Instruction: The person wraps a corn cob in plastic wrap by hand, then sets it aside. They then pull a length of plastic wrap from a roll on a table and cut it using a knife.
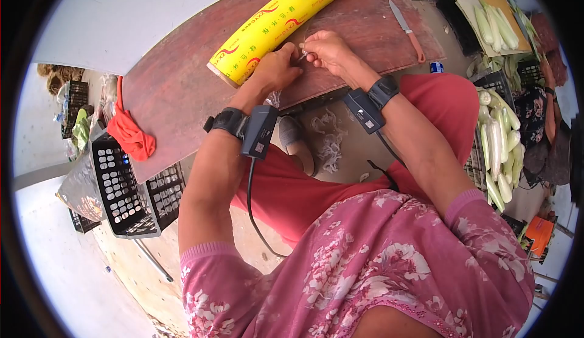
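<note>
A yellow roll of cling film (277,24) with red and green print lies across the reddish-brown table (188,70). Just in front of it, both hands meet near the table's edge. My right hand (330,52) pinches a small, thin whitish strip (303,53) between thumb and fingertips. Close beside it, my left hand (278,68) is closed with curled fingers, touching the roll's near side; what it grips is hidden. Below the left wrist hangs some crumpled clear plastic (273,99).
A knife (407,31) lies at the table's right end. A red cloth (131,132) drapes over the left edge, above a black crate (125,186). Pale green gourds (500,143) fill a crate at right. Plastic scraps (330,143) litter the floor. Another person (538,116) is at far right.
</note>
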{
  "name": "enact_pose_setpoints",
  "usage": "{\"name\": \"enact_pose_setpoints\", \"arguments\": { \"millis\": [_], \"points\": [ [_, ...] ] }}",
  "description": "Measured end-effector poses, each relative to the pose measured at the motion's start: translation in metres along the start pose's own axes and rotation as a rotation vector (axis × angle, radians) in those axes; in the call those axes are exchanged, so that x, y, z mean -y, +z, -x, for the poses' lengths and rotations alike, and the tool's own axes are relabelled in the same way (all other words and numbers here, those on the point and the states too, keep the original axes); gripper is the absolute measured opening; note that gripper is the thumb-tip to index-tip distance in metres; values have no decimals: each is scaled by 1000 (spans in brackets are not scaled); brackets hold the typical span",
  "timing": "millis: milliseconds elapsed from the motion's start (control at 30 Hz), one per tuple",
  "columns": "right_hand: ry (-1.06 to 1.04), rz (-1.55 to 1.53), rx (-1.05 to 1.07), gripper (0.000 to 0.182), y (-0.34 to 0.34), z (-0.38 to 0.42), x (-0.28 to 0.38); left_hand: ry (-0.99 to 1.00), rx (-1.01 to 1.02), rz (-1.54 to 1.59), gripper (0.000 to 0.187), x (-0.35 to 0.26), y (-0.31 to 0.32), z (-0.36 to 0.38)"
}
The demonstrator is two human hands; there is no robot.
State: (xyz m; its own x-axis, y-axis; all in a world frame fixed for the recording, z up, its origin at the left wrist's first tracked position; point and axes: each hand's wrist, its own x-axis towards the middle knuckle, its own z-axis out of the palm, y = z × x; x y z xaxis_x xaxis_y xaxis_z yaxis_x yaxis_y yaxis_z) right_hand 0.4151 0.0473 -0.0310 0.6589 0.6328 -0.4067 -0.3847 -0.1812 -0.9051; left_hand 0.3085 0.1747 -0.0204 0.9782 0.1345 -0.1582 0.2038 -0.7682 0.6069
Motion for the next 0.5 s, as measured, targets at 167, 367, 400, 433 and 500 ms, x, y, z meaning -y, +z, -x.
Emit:
{"name": "enact_pose_setpoints", "arguments": {
  "millis": [167, 367, 400, 433, 500],
  "points": [
    [-76, 233, -73, 11, -2, 7, 5, -24, -38, -82, 33, -2, 7, -6],
    [-108, 449, -137, 16, -5, 13, 11, -63, -41, -88, 26, -5, 6, -7],
    [-109, 487, -150, 15, -7, 11, 10, -62, -48, -92, 24, -4, 6, -7],
    [-110, 526, -163, 15, -8, 10, 8, -61, -55, -98, 22, -4, 6, -7],
    [-114, 589, -181, 14, -11, 8, 5, -41, -72, -92, 19, -3, 8, -6]
  ]
}}
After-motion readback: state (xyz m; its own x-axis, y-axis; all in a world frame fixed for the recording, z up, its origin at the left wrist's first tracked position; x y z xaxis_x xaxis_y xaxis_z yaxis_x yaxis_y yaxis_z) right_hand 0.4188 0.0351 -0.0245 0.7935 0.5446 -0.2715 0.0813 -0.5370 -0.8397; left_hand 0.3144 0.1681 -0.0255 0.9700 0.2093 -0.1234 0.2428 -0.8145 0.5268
